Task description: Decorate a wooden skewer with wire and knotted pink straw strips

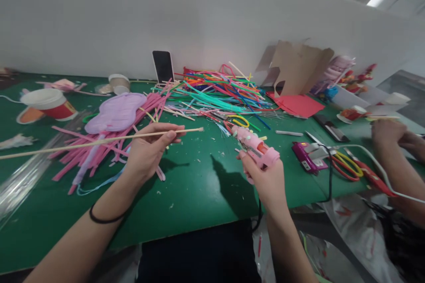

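My left hand [149, 152] pinches a long thin wooden stick [99, 141] that runs from the far left to a tip near the table's middle. My right hand [265, 177] grips a pink hot glue gun [254, 143], its nozzle pointing up and left towards the stick's tip, a small gap apart. A black cord drops from the gun below the table edge. Both hands hover over the green table [199, 185].
A heap of coloured pipe cleaners [219, 90] lies behind, pink strips and a lilac felt shape [114, 112] on the left. A phone [163, 66] leans on the wall. Paper cups [49, 104] at left; scissors [348, 163], a purple tool and another person's hands [395, 135] at right.
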Tool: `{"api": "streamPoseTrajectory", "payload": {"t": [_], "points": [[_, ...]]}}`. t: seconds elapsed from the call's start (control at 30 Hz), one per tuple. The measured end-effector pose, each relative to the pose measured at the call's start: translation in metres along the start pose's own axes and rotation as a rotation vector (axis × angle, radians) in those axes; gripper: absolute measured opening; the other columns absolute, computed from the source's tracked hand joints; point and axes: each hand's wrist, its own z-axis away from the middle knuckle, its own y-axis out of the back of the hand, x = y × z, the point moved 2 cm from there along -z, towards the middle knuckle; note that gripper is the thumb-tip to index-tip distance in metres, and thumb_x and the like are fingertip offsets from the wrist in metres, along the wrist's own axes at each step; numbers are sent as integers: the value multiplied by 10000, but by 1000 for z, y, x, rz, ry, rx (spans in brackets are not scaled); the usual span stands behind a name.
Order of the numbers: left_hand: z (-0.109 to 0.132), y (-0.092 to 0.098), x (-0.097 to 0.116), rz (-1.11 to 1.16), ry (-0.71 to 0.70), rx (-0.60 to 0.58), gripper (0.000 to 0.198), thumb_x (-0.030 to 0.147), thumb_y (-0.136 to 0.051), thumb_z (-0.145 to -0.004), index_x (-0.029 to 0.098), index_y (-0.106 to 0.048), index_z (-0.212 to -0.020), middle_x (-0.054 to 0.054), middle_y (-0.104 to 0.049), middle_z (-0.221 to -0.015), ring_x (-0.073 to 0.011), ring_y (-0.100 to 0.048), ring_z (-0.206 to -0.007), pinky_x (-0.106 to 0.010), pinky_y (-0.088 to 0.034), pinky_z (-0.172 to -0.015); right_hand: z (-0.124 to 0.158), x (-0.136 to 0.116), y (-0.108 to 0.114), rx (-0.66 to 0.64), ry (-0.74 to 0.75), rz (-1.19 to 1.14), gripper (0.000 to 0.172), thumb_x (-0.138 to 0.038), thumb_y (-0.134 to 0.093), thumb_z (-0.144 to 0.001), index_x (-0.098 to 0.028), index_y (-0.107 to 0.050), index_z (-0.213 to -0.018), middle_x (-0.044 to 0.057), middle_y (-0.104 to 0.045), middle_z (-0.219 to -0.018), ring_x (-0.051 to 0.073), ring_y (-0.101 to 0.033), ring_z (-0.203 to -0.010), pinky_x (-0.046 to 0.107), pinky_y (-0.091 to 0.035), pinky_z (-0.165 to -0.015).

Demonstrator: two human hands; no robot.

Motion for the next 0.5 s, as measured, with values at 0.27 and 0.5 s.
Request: {"api": "streamPoseTrajectory", "payload": {"t": [0.27, 0.5], "points": [[-4, 0, -2, 150, 65, -6, 209, 316, -823, -707, 209, -730, -860, -55, -780, -969, -167, -751, -851, -209, -603, -690, 9, -5, -13, -93, 111, 6, 237, -367, -719, -770, -173, -595, -826, -35, -543, -608, 93, -439, -487, 222, -386, -436], [1, -4, 1, 125, 71, -42, 250, 331, -848, -665, 196, -718, -831, -67, -784, -947, -210, -756, -845, -277, -626, -718, 17, -4, -33, -145, 290, -32, 264, -343, -727, -736, -225, -494, -768, -35, -581, -647, 106, -486, -521, 231, -428, -496]]}}
